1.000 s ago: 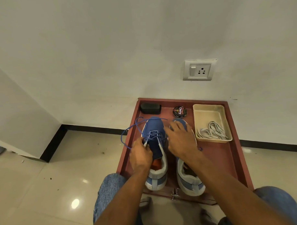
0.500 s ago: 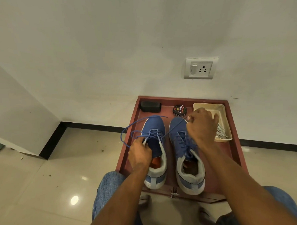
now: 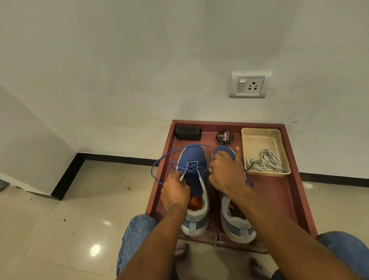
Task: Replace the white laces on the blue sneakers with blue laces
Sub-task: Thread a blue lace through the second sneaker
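Gripping the blue lace [image 3: 159, 164] at the eyelets of the left sneaker [image 3: 194, 173], the left hand [image 3: 175, 192] pinches a white-tipped end of it at the shoe's outer edge, fingers curled. The right hand [image 3: 227, 173] hangs over the right sneaker [image 3: 234, 222], its fingers curled toward the lace crossings between the two shoes; whether it actually grasps a strand cannot be told. A long loop of blue lace arcs out past the left rim of the reddish tray [image 3: 285, 190], which rests on the tiled floor [image 3: 57, 228] against the wall and holds both sneakers side by side, toes toward the wall. The white laces [image 3: 264, 163] lie bundled in a beige tub [image 3: 261, 139] at the tray's far right corner. A round polish tin [image 3: 224, 137] and a black block [image 3: 188, 133] sit along the tray's far edge. A wall socket [image 3: 249, 86] is mounted above.
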